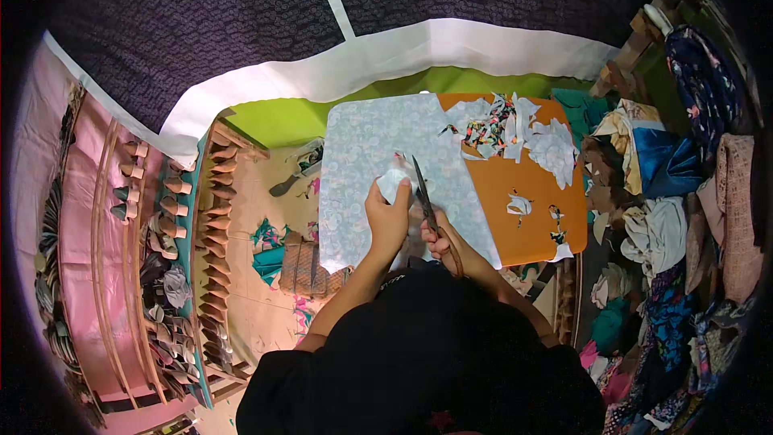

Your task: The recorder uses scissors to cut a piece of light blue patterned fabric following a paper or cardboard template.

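My left hand (386,216) pinches a small white piece of fabric (394,184) above the table. Close by on its right, my right hand (440,235) grips a pair of dark scissors (423,189) by the handles. Their blades point away from me and look nearly together, beside the white piece. Beneath both hands lies a pale patterned cloth (362,153) that covers the left and middle of the orange tabletop (523,229). White and floral scraps (493,130) are heaped at the table's far right.
Racks of wooden shoe lasts (216,238) stand on the left. A brown quilted piece (302,266) and teal scraps (268,251) lie on the floor between racks and table. Piled fabrics (660,234) crowd the right side. A dark patterned curtain (241,16) hangs ahead.
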Action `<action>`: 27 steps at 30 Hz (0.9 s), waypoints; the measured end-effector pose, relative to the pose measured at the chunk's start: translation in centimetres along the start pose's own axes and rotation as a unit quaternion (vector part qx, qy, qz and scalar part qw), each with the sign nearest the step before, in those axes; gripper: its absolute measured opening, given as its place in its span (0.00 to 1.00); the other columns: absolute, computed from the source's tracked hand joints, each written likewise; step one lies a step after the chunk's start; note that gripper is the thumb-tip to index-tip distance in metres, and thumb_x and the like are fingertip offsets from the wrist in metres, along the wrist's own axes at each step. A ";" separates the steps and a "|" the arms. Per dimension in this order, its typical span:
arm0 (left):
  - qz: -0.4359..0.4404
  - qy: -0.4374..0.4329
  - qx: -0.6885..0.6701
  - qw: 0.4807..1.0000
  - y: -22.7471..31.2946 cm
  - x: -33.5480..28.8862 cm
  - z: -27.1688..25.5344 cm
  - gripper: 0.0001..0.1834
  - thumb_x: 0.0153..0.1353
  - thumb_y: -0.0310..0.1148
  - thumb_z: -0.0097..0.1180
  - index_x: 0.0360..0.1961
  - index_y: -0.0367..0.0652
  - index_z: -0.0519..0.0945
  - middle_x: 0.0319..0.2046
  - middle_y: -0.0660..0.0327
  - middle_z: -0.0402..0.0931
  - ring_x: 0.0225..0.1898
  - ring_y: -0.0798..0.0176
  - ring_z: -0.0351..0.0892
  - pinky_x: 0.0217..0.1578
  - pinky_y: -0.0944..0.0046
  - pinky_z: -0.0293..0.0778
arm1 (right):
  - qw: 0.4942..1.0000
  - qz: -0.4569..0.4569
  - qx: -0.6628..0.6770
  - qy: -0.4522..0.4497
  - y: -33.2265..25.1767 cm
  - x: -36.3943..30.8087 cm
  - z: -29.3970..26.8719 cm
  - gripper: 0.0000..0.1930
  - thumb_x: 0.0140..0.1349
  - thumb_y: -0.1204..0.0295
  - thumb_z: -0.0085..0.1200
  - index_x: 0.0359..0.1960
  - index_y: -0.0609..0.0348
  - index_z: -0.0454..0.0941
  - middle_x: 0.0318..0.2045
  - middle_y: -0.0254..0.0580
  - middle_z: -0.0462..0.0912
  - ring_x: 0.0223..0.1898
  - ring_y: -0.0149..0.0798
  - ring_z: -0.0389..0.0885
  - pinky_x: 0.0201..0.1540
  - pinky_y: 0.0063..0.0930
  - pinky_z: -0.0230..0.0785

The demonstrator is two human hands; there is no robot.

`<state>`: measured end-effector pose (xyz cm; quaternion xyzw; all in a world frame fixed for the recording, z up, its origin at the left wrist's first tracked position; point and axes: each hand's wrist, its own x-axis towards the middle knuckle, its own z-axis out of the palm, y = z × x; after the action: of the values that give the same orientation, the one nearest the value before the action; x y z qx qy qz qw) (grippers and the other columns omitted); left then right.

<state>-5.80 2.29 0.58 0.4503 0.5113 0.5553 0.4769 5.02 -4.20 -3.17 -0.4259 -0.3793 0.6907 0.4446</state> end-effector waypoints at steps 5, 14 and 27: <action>-0.025 0.023 -0.023 0.999 0.0 0.3 -0.1 0.10 0.52 0.31 0.52 0.32 0.35 0.71 0.25 0.64 0.72 0.23 0.75 0.67 0.23 0.74 0.63 | 0.999 0.030 0.037 -0.024 0.1 -0.4 -0.1 0.23 0.59 0.45 0.30 0.34 0.55 0.60 0.21 0.24 0.57 0.15 0.17 0.52 0.17 0.10 0.47; -0.059 -0.043 -0.010 0.997 0.6 0.0 -0.5 0.10 0.50 0.30 0.55 0.30 0.34 0.73 0.22 0.64 0.73 0.21 0.75 0.68 0.20 0.75 0.64 | 0.995 -0.028 -0.088 -0.037 0.1 -0.5 -0.9 0.08 0.59 0.74 0.35 0.38 0.66 0.55 0.23 0.35 0.64 0.23 0.26 0.64 0.25 0.19 0.60; -0.042 -0.045 -0.009 0.998 0.8 -0.3 -0.1 0.08 0.48 0.29 0.58 0.25 0.35 0.74 0.18 0.66 0.73 0.17 0.77 0.67 0.17 0.77 0.61 | 0.996 -0.016 -0.084 -0.035 3.4 0.5 -2.7 0.21 0.60 0.57 0.34 0.41 0.66 0.57 0.28 0.42 0.66 0.28 0.34 0.67 0.33 0.26 0.63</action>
<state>-5.96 1.94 1.38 0.4488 0.5025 0.5186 0.5265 6.43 -4.37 -7.32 -0.4309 -0.4584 0.6637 0.4045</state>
